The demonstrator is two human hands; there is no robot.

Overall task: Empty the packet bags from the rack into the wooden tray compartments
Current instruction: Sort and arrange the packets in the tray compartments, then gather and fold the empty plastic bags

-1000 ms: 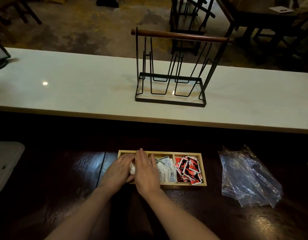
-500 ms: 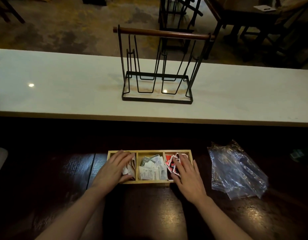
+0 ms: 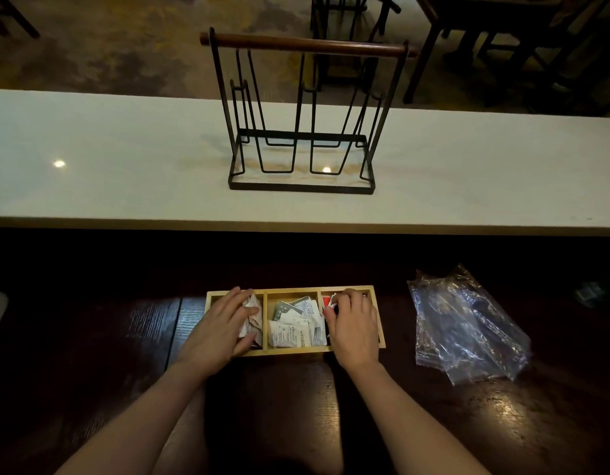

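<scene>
Wooden tray point(image 3: 344, 289) sat on the dark bench point(image 3: 296, 406), three compartments in a row. Left hand point(image 3: 221, 332) lay palm-down over the left compartment, fingers spread flat on white packets point(image 3: 252, 313), thumb at the near rail; loose grip, nothing clearly pinched. Right hand point(image 3: 353, 325) covered the right compartment, fingers curled onto red packets point(image 3: 327, 301); only a sliver of red and white showed at the fingertips, so couldn't tell if the grip had closed on any. Middle compartment was uncovered, holding a pile of white printed packets point(image 3: 295, 325).

Wire rack point(image 3: 302, 145) with a wood top bar stood upright on the pale counter point(image 3: 108, 159) beyond the tray, well apart from it, no bags in its slots. Clear plastic bags point(image 3: 464, 323) lay crumpled and flat on the bench right of the tray, near but not touching. Dark chairs point(image 3: 502, 46) stood on the floor behind the counter.
</scene>
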